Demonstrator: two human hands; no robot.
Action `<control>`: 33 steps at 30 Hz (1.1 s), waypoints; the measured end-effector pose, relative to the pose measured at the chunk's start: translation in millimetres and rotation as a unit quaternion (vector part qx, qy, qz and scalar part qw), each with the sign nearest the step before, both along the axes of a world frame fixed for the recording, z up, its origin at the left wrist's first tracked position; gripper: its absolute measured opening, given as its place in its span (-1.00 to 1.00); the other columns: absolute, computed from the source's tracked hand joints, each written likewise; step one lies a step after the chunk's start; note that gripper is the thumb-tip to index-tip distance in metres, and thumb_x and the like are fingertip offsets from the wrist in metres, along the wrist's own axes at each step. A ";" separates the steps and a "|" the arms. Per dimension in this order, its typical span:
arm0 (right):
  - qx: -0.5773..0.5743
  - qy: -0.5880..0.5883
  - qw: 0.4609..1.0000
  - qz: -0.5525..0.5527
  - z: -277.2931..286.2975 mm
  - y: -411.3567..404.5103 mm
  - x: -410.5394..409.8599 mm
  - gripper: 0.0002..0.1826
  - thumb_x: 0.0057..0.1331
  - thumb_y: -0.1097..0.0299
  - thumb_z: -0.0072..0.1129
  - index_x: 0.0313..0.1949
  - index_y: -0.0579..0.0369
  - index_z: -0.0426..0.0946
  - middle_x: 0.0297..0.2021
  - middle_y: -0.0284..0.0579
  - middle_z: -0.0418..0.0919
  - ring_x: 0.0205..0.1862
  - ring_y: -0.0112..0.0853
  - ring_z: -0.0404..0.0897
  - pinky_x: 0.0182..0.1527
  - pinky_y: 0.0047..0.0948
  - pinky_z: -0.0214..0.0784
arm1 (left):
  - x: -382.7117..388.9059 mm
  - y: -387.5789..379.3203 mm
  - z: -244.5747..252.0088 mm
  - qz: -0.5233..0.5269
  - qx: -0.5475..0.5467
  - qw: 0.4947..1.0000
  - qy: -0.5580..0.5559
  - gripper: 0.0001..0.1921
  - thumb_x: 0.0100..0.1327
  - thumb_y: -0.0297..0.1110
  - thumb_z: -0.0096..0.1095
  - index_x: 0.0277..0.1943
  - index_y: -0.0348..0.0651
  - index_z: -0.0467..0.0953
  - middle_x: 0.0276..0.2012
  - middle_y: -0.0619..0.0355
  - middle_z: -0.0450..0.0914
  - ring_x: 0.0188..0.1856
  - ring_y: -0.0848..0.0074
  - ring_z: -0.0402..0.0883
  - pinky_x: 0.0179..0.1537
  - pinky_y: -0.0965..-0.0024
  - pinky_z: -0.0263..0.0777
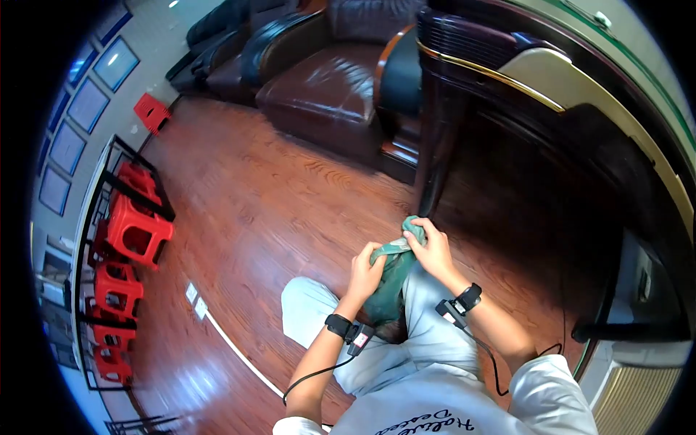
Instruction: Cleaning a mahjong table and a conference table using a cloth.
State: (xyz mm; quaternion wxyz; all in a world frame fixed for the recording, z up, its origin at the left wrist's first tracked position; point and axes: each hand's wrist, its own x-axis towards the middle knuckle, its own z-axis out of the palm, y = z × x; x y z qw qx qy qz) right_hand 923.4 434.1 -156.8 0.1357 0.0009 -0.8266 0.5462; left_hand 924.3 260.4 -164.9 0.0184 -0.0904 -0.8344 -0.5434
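Note:
Between my knees hangs a green patterned cloth (pixel 392 283), gathered at its top. My left hand (pixel 367 272) pinches one upper edge of it between thumb and fingers. My right hand (pixel 431 247) grips the bunched upper end, close to my right knee. The cloth's lower part drops between my legs, in light grey trousers (pixel 440 315). Whether it is a garment or a bag, I cannot tell. Each wrist carries a black strap with a small cabled device.
A dark wooden desk (pixel 435 136) stands ahead to the right, beside a brown leather armchair (pixel 326 81). Red plastic stools (pixel 141 231) sit under a black-framed table (pixel 87 261) at left. A white cable with power sockets (pixel 196 300) lies on the wooden floor (pixel 261 217).

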 end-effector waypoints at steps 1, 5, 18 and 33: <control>-0.001 -0.004 1.000 -0.010 -2.1 6.0 2.6 -0.69 0.22 0.29 0.21 -0.11 0.16 0.43 -0.34 0.15 0.60 -0.28 -0.03 0.63 -0.27 -0.27 0.43 | -4.3 6.1 3.2 -0.019 -0.016 1.000 -0.012 -0.87 0.20 -0.44 0.12 -0.22 -0.29 0.47 -0.44 -0.13 0.56 -0.36 0.18 0.63 -0.34 0.29 0.42; -0.078 0.038 0.989 -0.116 -3.8 24.5 3.0 -0.72 0.24 0.30 0.20 -0.14 0.17 0.42 -0.53 -0.08 0.55 -0.50 -0.44 0.51 -0.43 -0.44 0.32 | -15.0 33.9 6.3 -0.050 0.023 0.998 0.028 -0.90 0.18 -0.48 0.17 -0.29 -0.33 0.50 -0.56 0.09 0.50 -0.48 0.61 0.44 -0.40 0.46 0.35; -0.064 0.211 0.946 -0.236 98.6 64.6 -85.7 -0.55 0.01 0.19 0.47 -0.28 0.23 0.45 -0.45 -0.23 0.52 -0.35 -0.55 0.43 -0.25 -0.52 0.33 | -129.2 94.2 133.6 0.012 0.112 0.986 0.121 -0.83 0.07 -0.45 0.25 -0.50 -0.43 0.52 -0.76 0.03 0.32 -0.54 0.77 0.26 -0.52 0.47 0.27; -0.002 0.202 0.944 -0.262 103.8 63.4 -77.2 -0.58 0.04 0.14 0.42 -0.37 0.25 0.48 -0.51 -0.02 0.56 -0.47 -0.43 0.53 -0.36 -0.43 0.37 | -120.8 99.7 128.3 -0.054 0.099 0.987 0.118 -0.88 0.09 -0.50 0.23 -0.46 -0.41 0.57 -0.72 0.19 0.41 -0.51 0.78 0.29 -0.50 0.52 0.27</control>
